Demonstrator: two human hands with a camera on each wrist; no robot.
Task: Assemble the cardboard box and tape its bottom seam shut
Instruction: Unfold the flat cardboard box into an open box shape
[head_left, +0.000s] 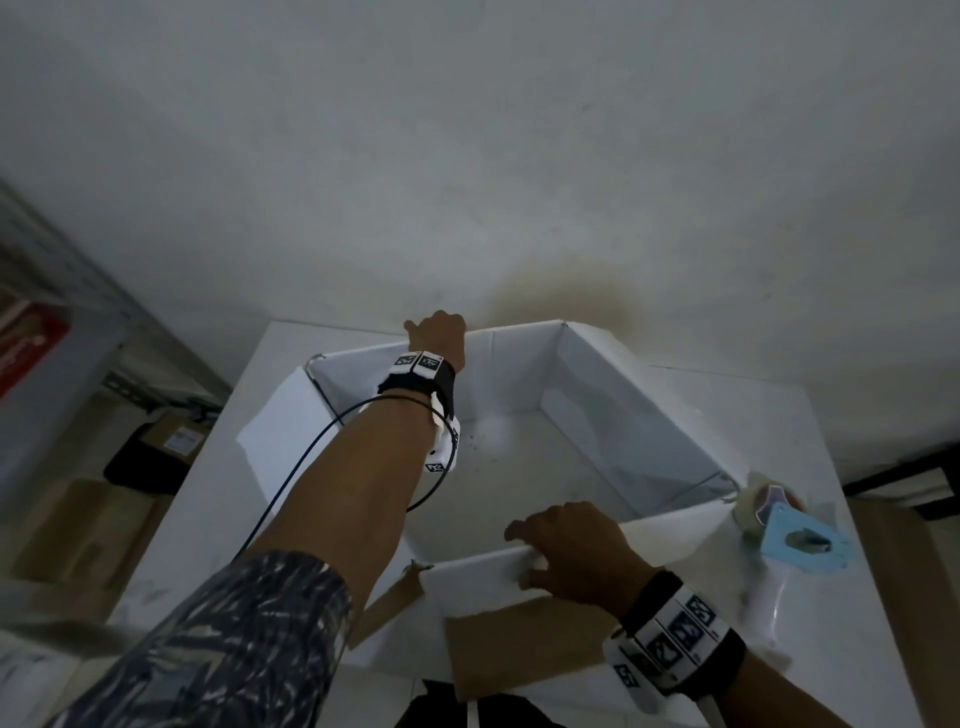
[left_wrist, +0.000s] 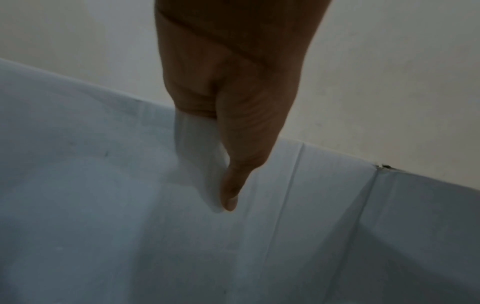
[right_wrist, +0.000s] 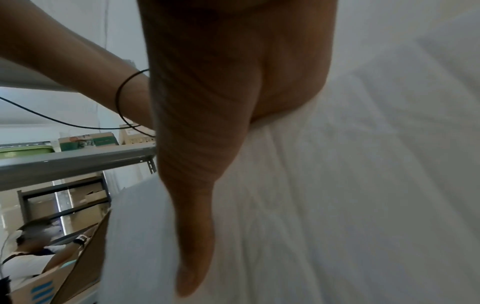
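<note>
**Box held open at opposite walls for squaring**

The counter (head_left: 675, 395) is used as the work surface. The cardboard box (head_left: 623, 415) is stood on it as an open white tube, bottom not closed, likely so the walls can be squared before flaps are folded. The far wall is gripped by the left hand (head_left: 436, 332), thumb pressed inside; the near wall is gripped over its top edge by the right hand (head_left: 571, 545). The tape dispenser (head_left: 784, 525) is left beside the box's right corner, within reach, untouched.
</note>
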